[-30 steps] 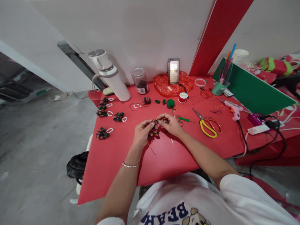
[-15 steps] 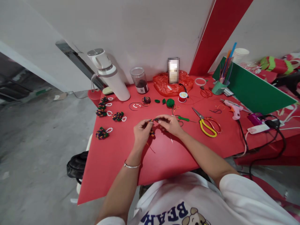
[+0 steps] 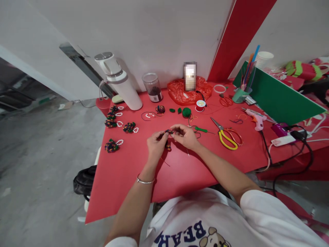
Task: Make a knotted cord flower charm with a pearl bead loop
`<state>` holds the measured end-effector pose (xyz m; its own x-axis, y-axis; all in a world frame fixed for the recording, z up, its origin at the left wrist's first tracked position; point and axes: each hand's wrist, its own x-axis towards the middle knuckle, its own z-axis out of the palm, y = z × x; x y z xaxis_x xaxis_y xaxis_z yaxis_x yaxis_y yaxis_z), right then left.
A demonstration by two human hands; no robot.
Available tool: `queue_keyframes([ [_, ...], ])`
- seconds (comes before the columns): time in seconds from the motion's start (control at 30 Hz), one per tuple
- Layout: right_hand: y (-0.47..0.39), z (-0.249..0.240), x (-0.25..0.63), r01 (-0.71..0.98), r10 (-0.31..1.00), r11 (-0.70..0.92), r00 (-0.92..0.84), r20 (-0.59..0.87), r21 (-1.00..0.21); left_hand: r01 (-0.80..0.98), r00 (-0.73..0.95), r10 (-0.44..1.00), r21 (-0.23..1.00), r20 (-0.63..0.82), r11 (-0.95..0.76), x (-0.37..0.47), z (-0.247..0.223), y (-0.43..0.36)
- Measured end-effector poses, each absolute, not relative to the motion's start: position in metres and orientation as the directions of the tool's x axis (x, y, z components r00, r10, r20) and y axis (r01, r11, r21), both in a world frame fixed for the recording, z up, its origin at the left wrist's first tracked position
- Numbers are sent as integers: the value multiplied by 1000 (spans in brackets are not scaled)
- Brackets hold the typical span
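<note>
A small multicoloured knitted piece (image 3: 168, 146) hangs between my hands over the red table (image 3: 180, 171). My left hand (image 3: 157, 141) pinches its left part, a silver bangle round the wrist. Close beside it, my right hand (image 3: 185, 136) pinches the right part with thumb and forefinger. Below my right hand a thin needle-like tip (image 3: 188, 153) shows; its other end is hidden. A loose thread (image 3: 165, 161) trails under my left hand. Just behind my right hand lie a green-handled hook (image 3: 200, 129) and a green yarn ball (image 3: 186, 112).
Knitted pieces with white bead loops (image 3: 111, 145) lie at the left. Yellow-handled scissors (image 3: 227, 140), a pink glue gun (image 3: 257, 119) and a power strip (image 3: 282, 140) are at the right. Behind stand a white flask (image 3: 128, 92), a jar (image 3: 152, 88) and a phone on a red bag (image 3: 177, 93).
The fingers of my right hand have shifted slightly along the knitted piece, and its hanging part has turned a little. Both hands still grip it.
</note>
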<state>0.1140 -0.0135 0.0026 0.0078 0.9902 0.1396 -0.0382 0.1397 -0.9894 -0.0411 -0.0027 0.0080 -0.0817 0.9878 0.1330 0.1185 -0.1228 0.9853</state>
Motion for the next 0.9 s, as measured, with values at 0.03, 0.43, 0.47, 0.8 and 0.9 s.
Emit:
queue_keyframes([
  [0.03,-14,3,113,-21,989,146,3,146,-989,72,-71,995,995,70,-65,-40,9,-4],
  [0.43,-14,1,110,-178,990,141,38,136,-974,-322,16,972,919,-235,228,-35,13,-5],
  [0.47,-14,0,109,-225,992,125,36,120,-966,-342,24,972,911,-236,230,-35,14,-5],
  [0.8,-13,-7,105,-189,992,119,73,107,-975,-384,46,965,887,-260,257,-35,15,-6],
  [0.9,-14,-9,103,-154,992,122,58,114,-980,-348,40,968,905,-247,245,-34,12,-5],
])
